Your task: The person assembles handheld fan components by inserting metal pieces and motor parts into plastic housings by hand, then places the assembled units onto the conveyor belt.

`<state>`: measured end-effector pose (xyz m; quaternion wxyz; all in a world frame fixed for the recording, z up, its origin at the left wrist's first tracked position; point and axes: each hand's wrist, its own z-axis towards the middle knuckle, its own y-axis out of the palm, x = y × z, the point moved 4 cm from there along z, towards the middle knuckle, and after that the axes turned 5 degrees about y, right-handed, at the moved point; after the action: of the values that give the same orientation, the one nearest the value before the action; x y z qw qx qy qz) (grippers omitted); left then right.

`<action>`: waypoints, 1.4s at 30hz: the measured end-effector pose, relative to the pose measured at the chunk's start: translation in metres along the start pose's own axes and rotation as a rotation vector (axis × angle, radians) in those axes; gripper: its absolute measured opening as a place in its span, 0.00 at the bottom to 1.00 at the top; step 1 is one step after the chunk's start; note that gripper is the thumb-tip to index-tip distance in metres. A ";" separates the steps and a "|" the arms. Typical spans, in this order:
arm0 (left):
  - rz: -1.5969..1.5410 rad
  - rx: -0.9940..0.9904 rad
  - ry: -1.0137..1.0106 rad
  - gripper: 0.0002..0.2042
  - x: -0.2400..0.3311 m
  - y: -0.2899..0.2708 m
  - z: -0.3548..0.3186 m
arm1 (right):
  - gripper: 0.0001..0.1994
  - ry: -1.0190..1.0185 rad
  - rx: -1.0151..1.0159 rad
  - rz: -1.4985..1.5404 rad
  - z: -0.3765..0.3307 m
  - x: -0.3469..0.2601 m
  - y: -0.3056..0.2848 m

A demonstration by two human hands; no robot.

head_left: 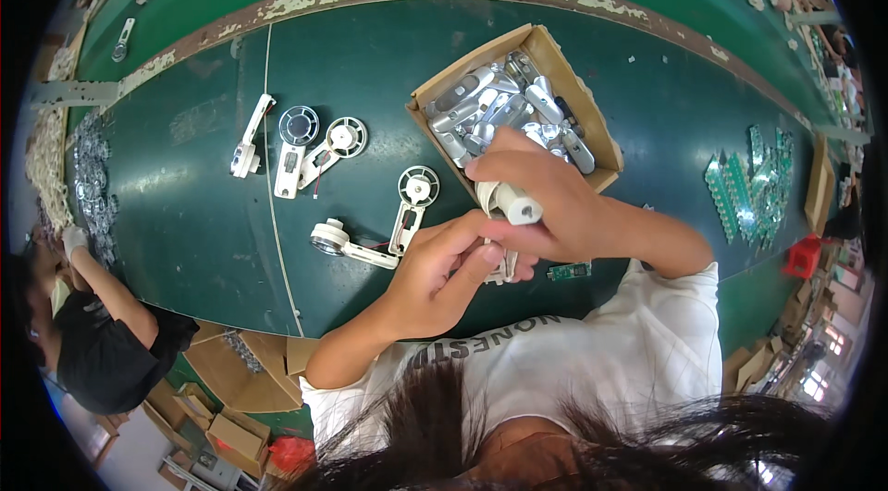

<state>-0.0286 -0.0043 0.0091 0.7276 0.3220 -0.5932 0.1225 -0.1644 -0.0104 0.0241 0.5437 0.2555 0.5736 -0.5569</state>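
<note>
While both hands close over it just above the green bench (185,214), a white plastic arm (511,204) with a round roller end sits pinched between them, near the worker's chest. The right hand (555,200) wraps over the top of the piece, fingers curled shut around its roller end, which juts out leftward with its open bore facing the camera. The left hand (439,274) grips from below, thumb and forefinger nipped on the lower, thinner end. By appearance the part is light, rigid moulded plastic, smooth enough to slip; the narrow shank seems the surest place to hold, leaving the wheel free. Its long axis runs roughly from the right hand down toward the left, roller end uppermost. Just beyond the right hand stands a cardboard box (606,144) of silvery metal pieces (504,107). Left of the left hand lie similar white wheel-and-arm assemblies (412,204), flat on the bench.
</note>
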 end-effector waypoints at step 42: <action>0.081 -0.073 0.063 0.16 -0.010 0.005 0.000 | 0.20 -0.211 0.234 -0.107 -0.004 -0.019 -0.014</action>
<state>-0.0339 0.0013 0.0009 0.7516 0.2670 -0.5866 0.1401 -0.1731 -0.0043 0.0454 0.5370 0.2262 0.4575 -0.6717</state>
